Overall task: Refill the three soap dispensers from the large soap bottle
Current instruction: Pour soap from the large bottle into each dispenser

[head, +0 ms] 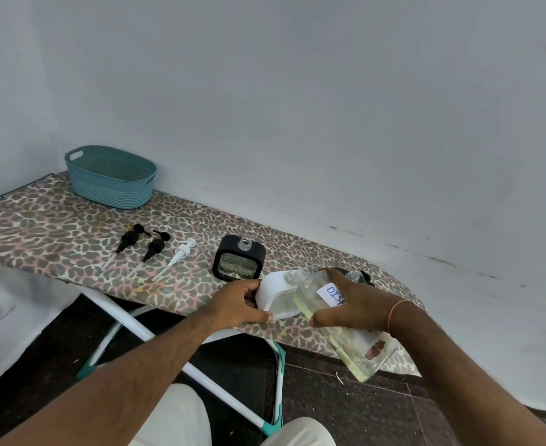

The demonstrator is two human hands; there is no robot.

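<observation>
A person's right hand [353, 305] wraps its grip around the large soap bottle [345, 329], tilted neck-first at the white dispenser [279, 296], which the left hand [241, 302] pinches steady by its side on the leopard-print ironing board [56, 226]. The bottle looks heavy, rigid and likely slick, best held mid-body. Beyond the white dispenser stand two black dispensers [239, 257], uncapped.

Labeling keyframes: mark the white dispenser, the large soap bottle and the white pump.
white dispenser [273, 289]: head view, on its white upper body, left of the open neck.
large soap bottle [310, 289]: head view, on the clear shoulder near its mouth.
white pump [179, 254]: head view, on the collar below the nozzle.
</observation>
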